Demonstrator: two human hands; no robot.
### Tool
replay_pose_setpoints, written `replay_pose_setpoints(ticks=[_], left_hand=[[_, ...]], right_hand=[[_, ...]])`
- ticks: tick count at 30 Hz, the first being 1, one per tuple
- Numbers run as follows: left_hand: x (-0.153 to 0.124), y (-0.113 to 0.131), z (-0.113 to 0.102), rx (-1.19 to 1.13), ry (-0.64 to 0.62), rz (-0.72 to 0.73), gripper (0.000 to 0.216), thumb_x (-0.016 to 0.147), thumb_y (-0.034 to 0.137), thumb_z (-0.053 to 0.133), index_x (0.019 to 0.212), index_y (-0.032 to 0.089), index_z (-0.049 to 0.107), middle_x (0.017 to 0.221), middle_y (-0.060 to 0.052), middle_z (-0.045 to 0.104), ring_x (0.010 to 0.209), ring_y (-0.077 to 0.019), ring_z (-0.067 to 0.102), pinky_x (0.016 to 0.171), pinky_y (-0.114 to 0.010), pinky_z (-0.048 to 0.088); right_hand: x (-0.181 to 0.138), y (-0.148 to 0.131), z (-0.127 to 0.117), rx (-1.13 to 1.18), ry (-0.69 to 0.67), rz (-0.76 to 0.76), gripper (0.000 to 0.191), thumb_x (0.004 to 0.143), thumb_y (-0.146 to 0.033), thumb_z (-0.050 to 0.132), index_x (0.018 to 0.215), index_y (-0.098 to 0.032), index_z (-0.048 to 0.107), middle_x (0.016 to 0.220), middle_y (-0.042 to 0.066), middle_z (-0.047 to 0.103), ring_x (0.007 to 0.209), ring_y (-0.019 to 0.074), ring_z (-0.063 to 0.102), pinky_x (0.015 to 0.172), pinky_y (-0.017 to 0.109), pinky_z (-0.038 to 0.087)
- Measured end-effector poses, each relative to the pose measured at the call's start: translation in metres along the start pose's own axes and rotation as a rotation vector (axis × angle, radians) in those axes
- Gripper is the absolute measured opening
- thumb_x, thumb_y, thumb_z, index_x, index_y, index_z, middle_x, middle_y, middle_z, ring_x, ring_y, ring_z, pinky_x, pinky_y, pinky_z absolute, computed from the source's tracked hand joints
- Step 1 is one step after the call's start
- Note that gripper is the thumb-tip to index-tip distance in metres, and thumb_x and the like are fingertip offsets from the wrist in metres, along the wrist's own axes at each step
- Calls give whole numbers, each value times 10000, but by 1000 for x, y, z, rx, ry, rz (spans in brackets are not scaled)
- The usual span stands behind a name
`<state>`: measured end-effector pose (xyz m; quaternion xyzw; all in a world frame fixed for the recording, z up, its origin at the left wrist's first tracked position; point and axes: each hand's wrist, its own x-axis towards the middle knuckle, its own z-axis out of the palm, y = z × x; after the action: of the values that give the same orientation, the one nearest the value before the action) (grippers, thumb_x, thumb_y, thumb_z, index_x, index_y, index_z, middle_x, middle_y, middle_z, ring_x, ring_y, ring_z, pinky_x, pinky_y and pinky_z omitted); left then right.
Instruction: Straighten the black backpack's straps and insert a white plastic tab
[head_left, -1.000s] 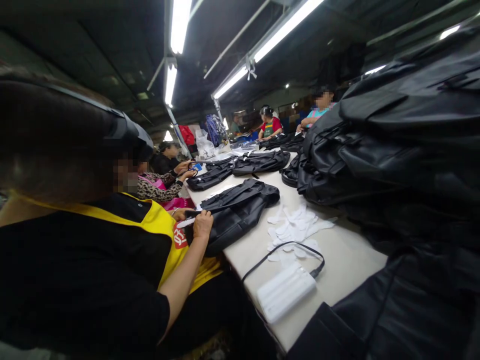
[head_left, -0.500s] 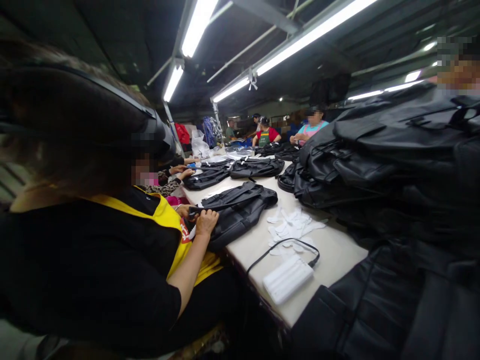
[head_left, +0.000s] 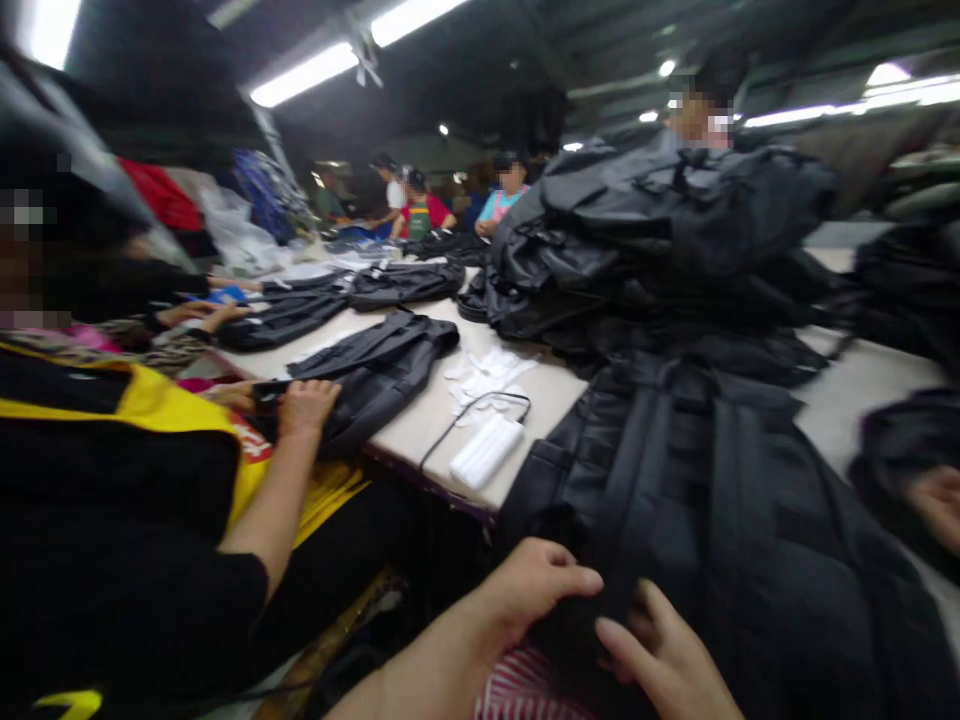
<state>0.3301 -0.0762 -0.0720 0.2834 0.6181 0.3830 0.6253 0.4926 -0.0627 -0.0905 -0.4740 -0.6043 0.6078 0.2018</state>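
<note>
Left hand (head_left: 536, 585) rests on the near edge of the black backpack (head_left: 712, 520), thumb extended to the right, remaining fingers curled under the fabric and hidden. Right hand (head_left: 664, 655) lies just beside it on the same edge, fingers together and lightly bent against the material. The backpack lies flat on the near right of the table (head_left: 555, 390). To the left, a white power bank (head_left: 486, 452) with a black cable sits near the table edge. A co-worker's hand (head_left: 304, 405) presses another black bag (head_left: 375, 375) farther left.
</note>
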Motion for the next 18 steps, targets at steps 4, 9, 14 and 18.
replay_pose_setpoints(ticks=[4,9,14,18], left_hand=[[7,3,-13,-161,-216,-55,290,608,366,754,654,111,623,544,0,577,469,-88,489,497,-219,384],[12,6,-29,-274,-339,-134,217,708,262,705,785,63,663,671,-67,674,560,-139,615,592,-270,518],[10,1,-34,-351,-263,-203,201,829,239,573,778,69,666,693,-78,694,586,-157,647,525,-261,536],[9,-4,-30,-335,-265,-232,211,836,251,569,795,68,665,695,-74,694,581,-153,645,524,-266,543]], right_hand=[[-8,2,-16,198,112,-5,323,786,-483,515,894,-180,476,696,31,653,581,156,608,518,258,456],[-22,12,-29,288,284,18,303,769,-457,524,836,-162,500,716,45,661,568,136,606,503,238,437],[-30,23,-22,288,222,25,243,782,-395,514,824,-155,524,712,42,663,568,126,604,504,227,430],[-22,12,-18,248,151,15,258,810,-386,490,851,-146,576,766,54,667,618,127,611,529,226,433]])
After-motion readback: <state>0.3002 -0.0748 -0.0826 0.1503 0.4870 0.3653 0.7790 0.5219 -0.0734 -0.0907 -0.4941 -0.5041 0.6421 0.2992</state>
